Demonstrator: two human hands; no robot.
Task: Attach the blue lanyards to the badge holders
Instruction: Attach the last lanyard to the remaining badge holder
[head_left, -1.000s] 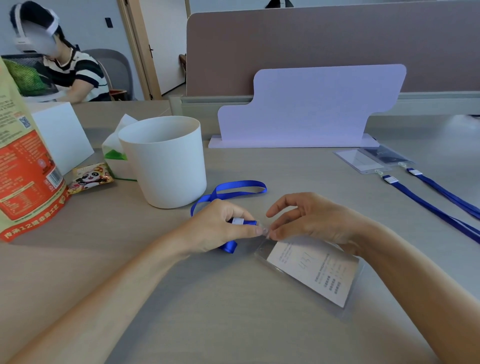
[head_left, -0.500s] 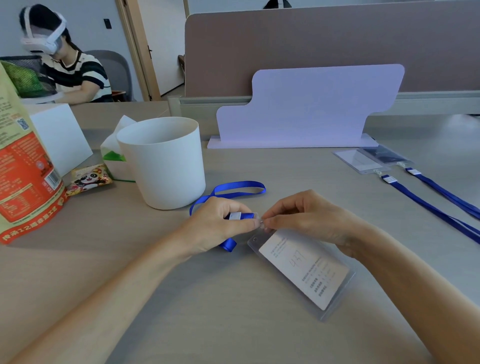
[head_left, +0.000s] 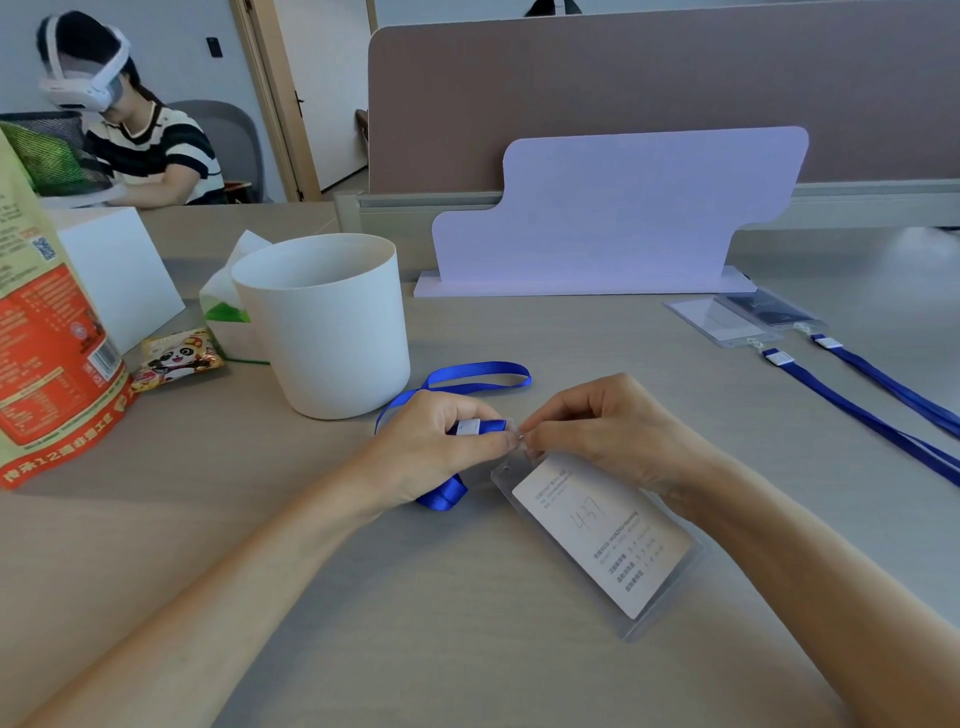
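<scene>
Head view: left hand (head_left: 436, 441) pinches the blue lanyard (head_left: 470, 375) at its white crimp, right hand (head_left: 597, 431) pinches the tiny clip at the clear badge holder (head_left: 597, 535), which lies flat on the desk (head_left: 467, 649). Ribbon looks limp and light; the sleeve looks stiff and slippery, so gripping near its slot seems best.

Clip at lanyard (head_left: 470, 375) end hiding between pinching fingertips (head_left: 506, 441). Badge holder (head_left: 602, 535) top edge disappearing under right hand (head_left: 608, 431). Card print reading too small. Two far lanyards (head_left: 878, 400) running off right edge.
</scene>
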